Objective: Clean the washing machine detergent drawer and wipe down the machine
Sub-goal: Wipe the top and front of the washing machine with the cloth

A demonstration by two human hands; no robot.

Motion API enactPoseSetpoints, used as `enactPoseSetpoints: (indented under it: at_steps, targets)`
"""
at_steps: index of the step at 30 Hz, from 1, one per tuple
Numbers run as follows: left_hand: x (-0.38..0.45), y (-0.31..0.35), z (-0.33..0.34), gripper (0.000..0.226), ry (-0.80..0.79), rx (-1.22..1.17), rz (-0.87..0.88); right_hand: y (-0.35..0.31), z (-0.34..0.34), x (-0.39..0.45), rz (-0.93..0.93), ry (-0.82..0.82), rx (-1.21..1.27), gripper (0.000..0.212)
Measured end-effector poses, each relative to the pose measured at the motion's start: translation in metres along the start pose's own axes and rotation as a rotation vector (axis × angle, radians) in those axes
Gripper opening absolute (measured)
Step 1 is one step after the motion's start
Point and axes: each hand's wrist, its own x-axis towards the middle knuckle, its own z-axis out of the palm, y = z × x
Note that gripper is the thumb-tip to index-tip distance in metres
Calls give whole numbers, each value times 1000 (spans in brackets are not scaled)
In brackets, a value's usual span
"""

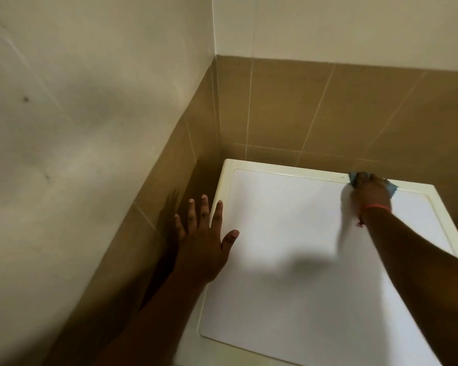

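Washing machine top (288, 247) fills lower right, tucked into the tiled corner. Right hand (372, 192) reaches to the back edge, fingers curled round a blue cloth (390, 188), pressing it on the cream rim. Left hand (202, 241) spread wide, fingers straight, over the machine's left edge by the brown wall tiles (288, 107). Red band (376, 207) on right wrist. Detergent drawer not in shot.
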Motion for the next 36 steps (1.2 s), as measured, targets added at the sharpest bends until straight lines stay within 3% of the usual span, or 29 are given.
enactPoseSetpoints:
  at_steps: [2, 6, 8, 12, 16, 21, 24, 28, 32, 36]
  targets:
    - [-3, 13, 3, 79, -13, 15, 8, -29, 5, -3, -114, -14, -27, 36]
    - [-3, 42, 7, 86, -36, 41, 46, -89, 23, -16, -514, -55, -41, 43]
    - [-3, 58, 9, 89, -47, 68, 52, -93, 26, -13, -574, -77, -13, 44]
    - [-5, 88, 13, 87, -44, 68, 64, -47, 21, 7, -503, -138, -2, 47]
    - [-9, 120, 18, 90, -67, 79, 63, 44, 4, 23, -331, -11, 12, 50]
    - [-22, 163, 18, 84, -74, 104, 64, 155, -23, 25, -157, 25, 110, 46]
    - [-31, 195, 16, 82, -65, 102, 93, 183, -33, 11, -94, 21, 177, 40]
    - [-43, 232, 9, 85, -50, 73, 133, 204, -35, -27, -138, -85, 146, 52]
    - [-61, 263, -4, 87, -52, 75, 174, 227, -34, -79, -198, -42, 229, 48]
    - [-86, 280, -14, 86, -46, 73, 220, 235, -40, -141, -127, -30, 340, 45]
